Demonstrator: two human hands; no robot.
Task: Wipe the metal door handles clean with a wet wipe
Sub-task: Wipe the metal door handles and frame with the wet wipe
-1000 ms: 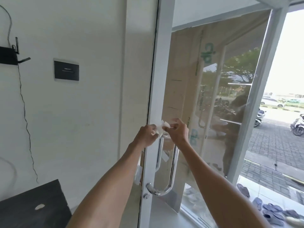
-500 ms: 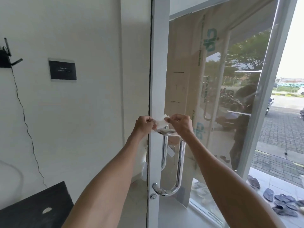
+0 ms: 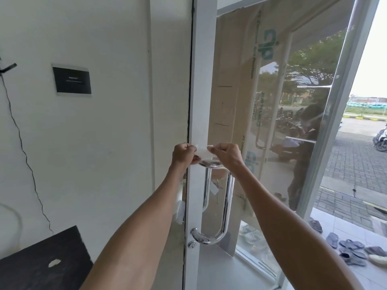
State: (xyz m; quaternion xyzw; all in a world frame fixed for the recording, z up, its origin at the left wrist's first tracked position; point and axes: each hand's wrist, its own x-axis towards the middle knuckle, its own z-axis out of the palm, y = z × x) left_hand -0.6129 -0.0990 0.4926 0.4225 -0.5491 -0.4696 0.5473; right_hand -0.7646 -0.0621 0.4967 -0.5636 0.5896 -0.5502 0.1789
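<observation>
Wet wipe [image 3: 202, 152], thin, white, over glossy U-shaped metal handle [image 3: 228, 201]

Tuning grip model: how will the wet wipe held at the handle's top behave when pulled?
Likely floppy: the wet wipe spans flat only because the left hand and right hand pinch its ends. Probably very light and thin. It may slide easily on the polished door handle.

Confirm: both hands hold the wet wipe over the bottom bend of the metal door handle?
No. In the head view the left hand and right hand hold the wet wipe over the top bend of the metal door handle, not the bottom.
</observation>
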